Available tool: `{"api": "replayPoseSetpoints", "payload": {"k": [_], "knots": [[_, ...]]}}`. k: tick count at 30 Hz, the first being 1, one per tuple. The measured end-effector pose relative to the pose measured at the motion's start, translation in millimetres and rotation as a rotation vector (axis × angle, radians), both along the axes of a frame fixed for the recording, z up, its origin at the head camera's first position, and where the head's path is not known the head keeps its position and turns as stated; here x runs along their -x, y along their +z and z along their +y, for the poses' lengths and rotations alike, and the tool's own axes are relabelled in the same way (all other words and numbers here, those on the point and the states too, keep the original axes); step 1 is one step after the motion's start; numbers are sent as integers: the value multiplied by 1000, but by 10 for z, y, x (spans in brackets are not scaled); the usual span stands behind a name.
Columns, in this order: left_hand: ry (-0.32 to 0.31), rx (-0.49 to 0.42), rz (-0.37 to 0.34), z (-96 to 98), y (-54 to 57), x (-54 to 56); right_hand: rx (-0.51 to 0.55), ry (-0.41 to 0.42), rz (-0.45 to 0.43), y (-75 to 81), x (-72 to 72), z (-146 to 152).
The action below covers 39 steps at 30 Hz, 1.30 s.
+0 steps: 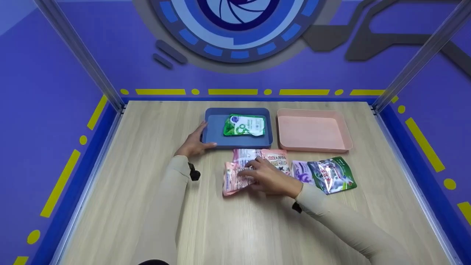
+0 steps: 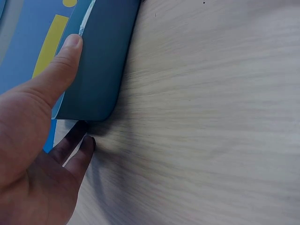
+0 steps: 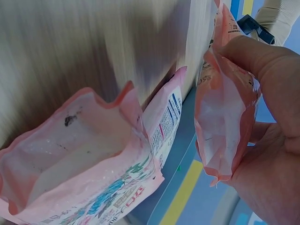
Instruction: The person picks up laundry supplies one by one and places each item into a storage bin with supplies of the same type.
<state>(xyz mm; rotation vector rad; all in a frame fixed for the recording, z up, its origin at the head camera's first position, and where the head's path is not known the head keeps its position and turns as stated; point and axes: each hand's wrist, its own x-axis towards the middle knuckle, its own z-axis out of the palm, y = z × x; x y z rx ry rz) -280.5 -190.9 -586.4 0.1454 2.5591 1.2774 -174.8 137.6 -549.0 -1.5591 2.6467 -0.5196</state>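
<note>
Right hand [image 1: 270,178], grasping a pink pouch [image 1: 231,180] between thumb and fingers; the pouch lies at the fingertips, to the hand's left. Step in hand, as judged: securing this pouch for handling. The next move would call for a firm pinch and clearance from the lilac-pink pouch [image 1: 244,154] and peach pouch [image 1: 276,158] just beyond the hand. Orientation: the held pouch's hollow base fold faces back toward the wrist; its long axis appears to run outward past the fingertips, though foreshortening leaves the exact angle uncertain. Left hand [image 1: 195,143], fingers extended, spans the near left corner of a blue tray [image 1: 214,125], thumb against its near side; a green-and-white pouch [image 1: 244,125] lies inside, beyond the thumb.
</note>
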Motion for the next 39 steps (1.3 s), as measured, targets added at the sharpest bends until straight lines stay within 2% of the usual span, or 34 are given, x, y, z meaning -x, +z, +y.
{"api": "replayPoseSetpoints", "payload": {"k": [12,21,30,39], "knots": [[5,15,-13,-4,-5,1,-10,-6,-7,70,23,-7],[8,8,-10,2,-11,12,4,8,32,102,47,-18],[-18,5,19,-8,-8,9,48,25,81,125,73,-41],[-11,16,8,-6,-21,21,16,9,51,172,99,-46]]}}
